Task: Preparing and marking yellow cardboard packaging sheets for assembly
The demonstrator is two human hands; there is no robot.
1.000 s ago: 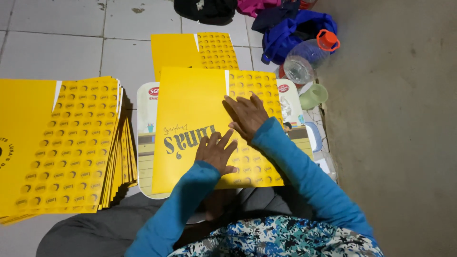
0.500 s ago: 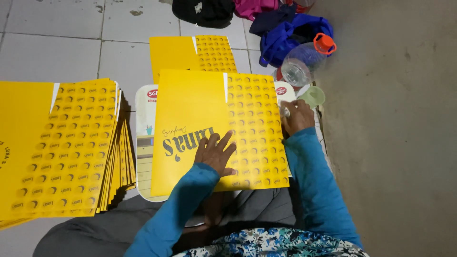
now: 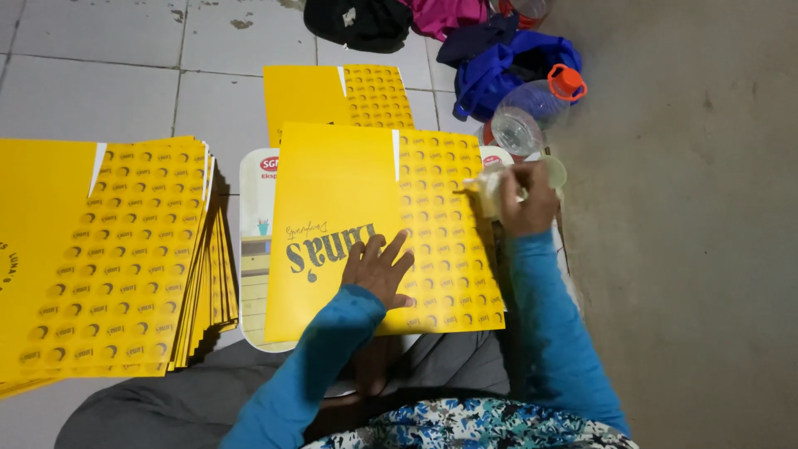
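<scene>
A yellow printed cardboard sheet [image 3: 349,199] with a dotted right panel lies flat in front of me on a white board [image 3: 253,249]. My left hand [image 3: 378,266] presses flat on its lower middle, fingers spread. My right hand [image 3: 524,199] hovers at the sheet's right edge, closed around a small pale brush or applicator [image 3: 486,187] whose tip touches the dotted panel. A small pale green cup [image 3: 555,170] sits just behind that hand.
A thick stack of the same yellow sheets [image 3: 108,258] lies to my left. Another single yellow sheet [image 3: 332,96] lies further away. A clear plastic jug with an orange cap [image 3: 536,108] and blue, pink and black cloths [image 3: 507,62] sit at the back right. Bare concrete floor [image 3: 690,249] runs along the right.
My right hand left the sheet's middle, went right to the cup area, and now holds the applicator against the sheet's right edge. My left hand stayed pressed on the sheet.
</scene>
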